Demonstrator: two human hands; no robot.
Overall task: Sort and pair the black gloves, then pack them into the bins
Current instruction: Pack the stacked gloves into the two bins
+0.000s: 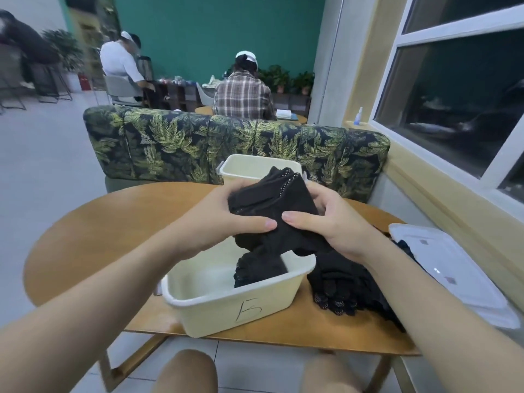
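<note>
Both my hands hold a bundle of black gloves (269,199) above the near cream bin (226,310), which is marked with a letter on its front. My left hand (221,214) grips the bundle's left side, thumb on top. On the right side, my right hand (326,219) grips it too, and part of the fabric hangs down toward the bin. One black lace-edged glove (258,268) lies inside this bin. A pile of black gloves (346,285) rests on the table to the right of the bin.
A second cream bin (255,165) stands at the far edge of the wooden table (99,231). A clear plastic lid (453,270) lies at the right. A leaf-patterned sofa (170,143) is behind the table. Two people sit further back. A window wall runs along the right.
</note>
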